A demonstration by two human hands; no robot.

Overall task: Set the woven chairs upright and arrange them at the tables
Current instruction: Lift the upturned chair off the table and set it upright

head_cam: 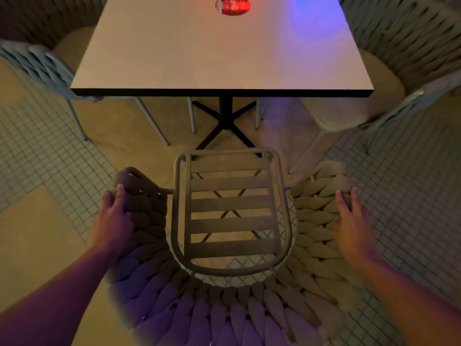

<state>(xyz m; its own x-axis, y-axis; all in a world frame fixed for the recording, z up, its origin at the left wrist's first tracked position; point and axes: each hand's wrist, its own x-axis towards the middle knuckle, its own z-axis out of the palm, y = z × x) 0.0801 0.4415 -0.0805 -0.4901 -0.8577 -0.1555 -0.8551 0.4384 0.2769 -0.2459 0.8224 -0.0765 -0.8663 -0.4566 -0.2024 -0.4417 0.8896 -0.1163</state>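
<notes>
A woven chair [224, 303] stands upright right below me, facing a square pale table [219, 53]. Its slatted seat has no cushion, and the floor shows through the slats. My left hand [113, 221] lies on the chair's left woven armrest, fingers wrapped over its outer edge. My right hand [351, 221] rests flat on the right woven armrest with fingers stretched forward. The seat's front edge sits just short of the table's black cross-shaped base [225, 121].
Another woven chair [42, 68] stands upright at the table's left side, a further one with a cushion [389, 78] at its right. A round red sticker [233, 5] marks the tabletop. The floor is small white tiles and tan slabs.
</notes>
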